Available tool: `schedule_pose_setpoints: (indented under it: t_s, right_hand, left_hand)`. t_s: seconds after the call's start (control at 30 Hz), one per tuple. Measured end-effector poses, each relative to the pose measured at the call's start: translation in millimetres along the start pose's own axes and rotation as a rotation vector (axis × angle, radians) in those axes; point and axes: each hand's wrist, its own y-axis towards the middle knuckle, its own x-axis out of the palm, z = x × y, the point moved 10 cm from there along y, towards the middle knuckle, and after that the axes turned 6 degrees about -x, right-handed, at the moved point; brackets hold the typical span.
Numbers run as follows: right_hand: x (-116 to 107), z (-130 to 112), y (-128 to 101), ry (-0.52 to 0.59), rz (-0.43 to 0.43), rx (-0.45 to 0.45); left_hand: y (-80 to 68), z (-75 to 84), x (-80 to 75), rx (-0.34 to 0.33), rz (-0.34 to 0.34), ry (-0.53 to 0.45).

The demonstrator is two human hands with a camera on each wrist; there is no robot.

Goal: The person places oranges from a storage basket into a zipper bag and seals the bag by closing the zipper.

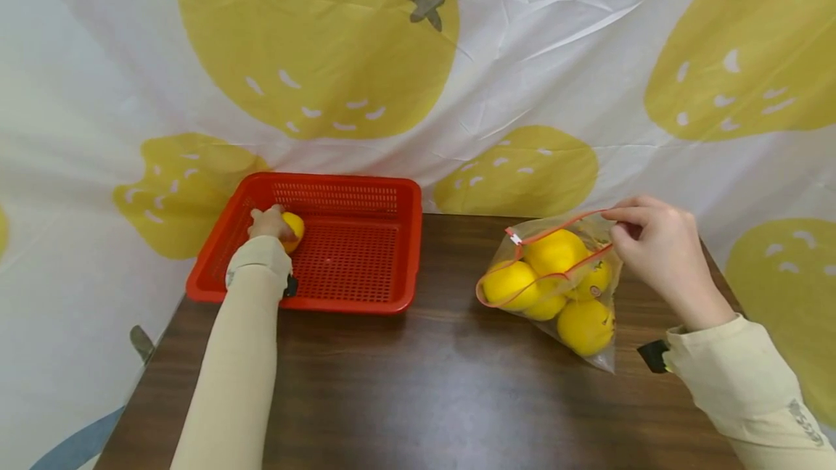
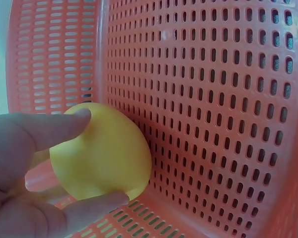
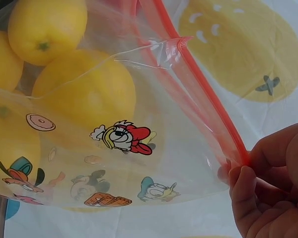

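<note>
My left hand (image 1: 266,223) reaches into the red plastic basket (image 1: 418,252) and grips a yellow lemon (image 2: 107,153). In the left wrist view the thumb and fingers lie around the fruit, which is close against the basket's slotted wall and floor. My right hand (image 1: 662,249) pinches the red-edged rim of a clear zip bag (image 3: 203,99) at one corner. Several lemons (image 1: 555,251) fill the bag, whose mouth gapes toward the left. Cartoon prints cover its side, and a white slider (image 1: 514,236) sits on the zip.
Basket and bag are on a dark wooden table (image 1: 418,397), basket at left and bag at right. Behind the table hangs a white cloth (image 1: 483,93) printed with large yellow fruit. The basket's raised walls surround the left hand.
</note>
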Motion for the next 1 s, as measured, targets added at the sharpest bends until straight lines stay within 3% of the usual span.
schedule_pose_setpoints:
  t_s: [0.27, 0.57, 1.0]
  right_hand:
    - [1.9, -0.1, -1.4, 0.007, -0.006, 0.007]
    - [0.5, -0.4, -0.2, 0.007, -0.004, 0.005]
    - [2.2, 0.7, 1.6, 0.014, -0.024, 0.015]
  left_hand:
    - [-3.4, -2.3, 0.0, 0.022, 0.01, 0.0]
    - [-1.5, 6.4, 0.3, 0.057, 0.01, 0.039]
    - [-24.3, 37.1, -15.7, 0.228, 0.056, 0.059]
